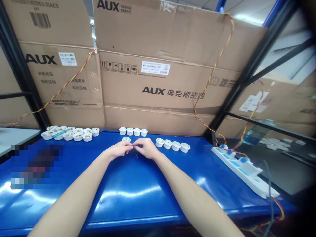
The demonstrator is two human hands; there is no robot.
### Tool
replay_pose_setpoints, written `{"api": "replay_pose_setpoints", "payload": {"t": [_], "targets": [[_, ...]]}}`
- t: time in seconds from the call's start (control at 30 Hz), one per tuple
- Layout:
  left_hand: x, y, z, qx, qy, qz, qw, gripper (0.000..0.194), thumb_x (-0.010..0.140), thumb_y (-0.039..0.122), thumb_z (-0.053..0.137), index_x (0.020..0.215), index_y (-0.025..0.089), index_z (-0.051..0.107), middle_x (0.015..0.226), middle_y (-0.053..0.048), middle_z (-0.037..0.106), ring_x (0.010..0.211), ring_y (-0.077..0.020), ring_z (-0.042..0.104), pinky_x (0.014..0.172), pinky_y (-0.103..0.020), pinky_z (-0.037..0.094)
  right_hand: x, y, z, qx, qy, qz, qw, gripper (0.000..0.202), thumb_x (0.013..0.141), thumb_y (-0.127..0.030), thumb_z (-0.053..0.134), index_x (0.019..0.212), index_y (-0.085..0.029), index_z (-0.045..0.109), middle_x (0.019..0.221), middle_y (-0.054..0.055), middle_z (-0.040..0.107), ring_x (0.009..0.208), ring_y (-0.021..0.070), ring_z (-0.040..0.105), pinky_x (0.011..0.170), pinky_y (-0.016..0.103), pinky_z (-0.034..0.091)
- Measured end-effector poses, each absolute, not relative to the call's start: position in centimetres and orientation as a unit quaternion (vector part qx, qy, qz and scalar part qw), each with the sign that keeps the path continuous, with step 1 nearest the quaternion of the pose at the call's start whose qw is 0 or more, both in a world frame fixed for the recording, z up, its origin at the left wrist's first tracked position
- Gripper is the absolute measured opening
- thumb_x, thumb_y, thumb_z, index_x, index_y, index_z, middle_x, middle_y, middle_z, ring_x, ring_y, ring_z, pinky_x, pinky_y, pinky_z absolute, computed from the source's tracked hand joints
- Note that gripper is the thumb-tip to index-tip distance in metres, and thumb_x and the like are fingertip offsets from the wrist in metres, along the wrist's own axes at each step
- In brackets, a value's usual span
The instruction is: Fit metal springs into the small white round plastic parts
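Note:
My left hand and my right hand meet fingertip to fingertip just above the blue tabletop. Both have their fingers pinched together; whatever sits between them is too small to make out. Right behind my left hand stands a small white round cup, partly covered by the fingers. Thin dark bits lie on the table just below the fingertips. To the right of my right hand runs a row of several white cups with something inside. Another short row of white cups stands farther back.
At the back left, several white cups with small contents stand close together, a teal item across them. A white power strip with plugs lies along the right edge. Cardboard panels wall the back. A pixelated patch hides something on the left.

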State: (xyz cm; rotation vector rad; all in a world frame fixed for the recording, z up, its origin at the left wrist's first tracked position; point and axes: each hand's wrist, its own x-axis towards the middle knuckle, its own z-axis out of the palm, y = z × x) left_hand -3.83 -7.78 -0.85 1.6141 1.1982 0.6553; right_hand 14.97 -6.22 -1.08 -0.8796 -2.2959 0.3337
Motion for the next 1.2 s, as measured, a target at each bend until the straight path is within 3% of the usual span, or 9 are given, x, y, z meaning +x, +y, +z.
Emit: {"api": "replay_pose_setpoints", "payload": {"t": [0.27,0.4,0.53,0.63,0.67,0.73,0.9,1.2], "targets": [[-3.8,-7.6,-0.8,0.620,0.492,0.300,0.533,0.026,0.066,0.040,0.062,0.077,0.016,0.060,0.065,0.003,0.048,0.060,-0.0095,0.046,0.046,-0.019,0.023,15.1,-6.3,-0.8,-0.343,-0.873,0.138,0.318,0.015,0.084,-0.023,0.060,0.092,-0.023,0.073,0.093,0.001,0.072,0.081,0.0142,0.063,0.075,0.023,0.044],[-3.6,-7.7,-0.5,0.636,0.496,0.307,0.504,0.026,0.068,0.041,0.061,0.076,0.016,0.062,0.062,0.002,0.051,0.058,-0.0106,0.047,0.047,-0.020,0.027,15.0,-6.5,-0.7,-0.350,-0.875,0.121,0.311,0.014,0.087,-0.021,0.056,0.092,-0.022,0.069,0.091,0.001,0.070,0.078,0.0133,0.060,0.073,0.022,0.042],[-4.0,-7.5,-0.3,0.687,0.534,0.390,0.300,0.029,0.076,0.043,0.056,0.084,0.017,0.067,0.067,-0.001,0.061,0.065,-0.0155,0.055,0.062,-0.026,0.042,14.8,-6.7,-0.8,-0.386,-0.862,0.111,0.309,0.012,0.088,-0.021,0.054,0.094,-0.021,0.065,0.087,0.001,0.068,0.073,0.0129,0.059,0.068,0.022,0.040],[-4.7,-6.7,-1.2,0.699,0.557,0.438,0.095,0.032,0.076,0.040,0.061,0.101,0.021,0.065,0.096,-0.005,0.066,0.094,-0.0225,0.059,0.086,-0.033,0.044,14.8,-6.6,-0.9,-0.406,-0.849,0.108,0.321,0.011,0.089,-0.023,0.052,0.093,-0.021,0.062,0.085,0.000,0.067,0.070,0.0128,0.058,0.067,0.022,0.039],[-4.9,-6.3,-1.6,0.712,0.551,0.432,0.058,0.044,0.073,0.039,0.065,0.113,0.022,0.061,0.113,-0.007,0.063,0.108,-0.0255,0.055,0.095,-0.036,0.041,14.9,-6.6,-0.9,-0.413,-0.844,0.107,0.325,0.011,0.090,-0.024,0.051,0.093,-0.022,0.061,0.085,0.000,0.067,0.070,0.0128,0.058,0.067,0.022,0.039],[-5.1,-5.5,-2.6,0.731,0.562,0.383,0.057,0.066,0.068,0.039,0.071,0.128,0.023,0.051,0.132,-0.010,0.054,0.120,-0.0302,0.048,0.100,-0.040,0.038,14.9,-6.4,-1.0,-0.427,-0.835,0.103,0.331,0.011,0.090,-0.025,0.050,0.093,-0.022,0.060,0.084,0.000,0.067,0.069,0.0132,0.058,0.066,0.022,0.039],[-4.9,-5.1,-3.4,0.755,0.558,0.327,0.106,0.045,0.076,0.032,0.065,0.120,0.024,0.057,0.120,-0.007,0.064,0.112,-0.0274,0.058,0.097,-0.036,0.042,15.0,-6.2,-1.1,-0.438,-0.825,0.088,0.345,0.011,0.090,-0.027,0.050,0.093,-0.023,0.059,0.083,0.000,0.067,0.070,0.0144,0.058,0.067,0.023,0.039],[-3.1,-7.2,-1.7,0.799,0.468,0.370,0.072,0.040,0.074,0.018,0.062,0.114,0.026,0.061,0.116,-0.003,0.065,0.108,-0.0231,0.059,0.096,-0.032,0.044,14.5,-7.0,-0.4,-0.442,-0.838,0.045,0.317,0.011,0.089,-0.027,0.051,0.093,-0.022,0.060,0.083,0.002,0.067,0.071,0.0153,0.059,0.067,0.023,0.038]]}}
